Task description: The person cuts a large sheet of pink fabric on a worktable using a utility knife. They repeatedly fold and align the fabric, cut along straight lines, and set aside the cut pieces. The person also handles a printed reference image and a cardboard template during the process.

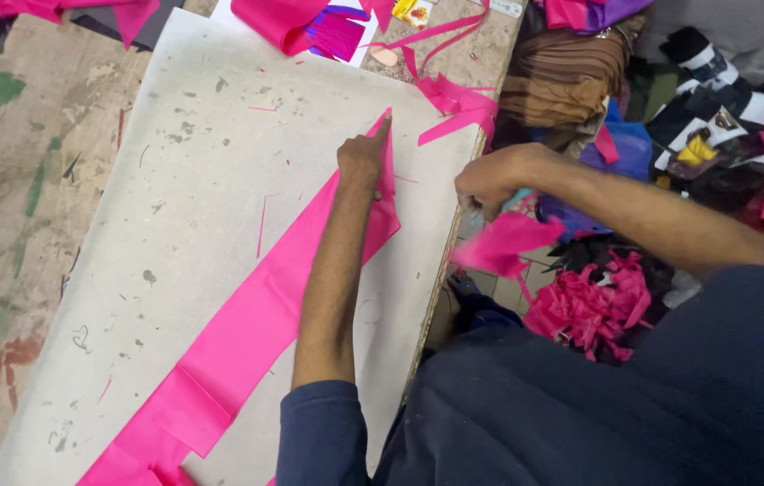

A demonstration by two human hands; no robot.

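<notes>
While the head camera looks down, a pale grey board [220,207] lies on a stained worktop [22,180], and a long pink fabric strip [247,333] runs across it from the near left corner up to a sharp point at the far right. The left hand [362,160] rests on that pointed end, mostly curled with the forefinger stretched along the tip, pinning the fabric flat against the board. The right hand [487,183] hangs just past the board's right edge, clenched around a pink fabric piece [503,243] that droops below it; motion blur hides the exact hold.

As a judgement of progress: the far end of the strip already looks cut to its angled point, and the held piece looks like an offcut from it. Below the right hand sits a pile of pink scraps [589,301], so several trimmings appear done. Near the left, the strip is folded over and lies loose, seemingly not yet worked.

At the far edge lie more pink strips [458,103] and a pink roll [278,20]. Mixed dark and coloured fabrics [697,99] are heaped on the right.
</notes>
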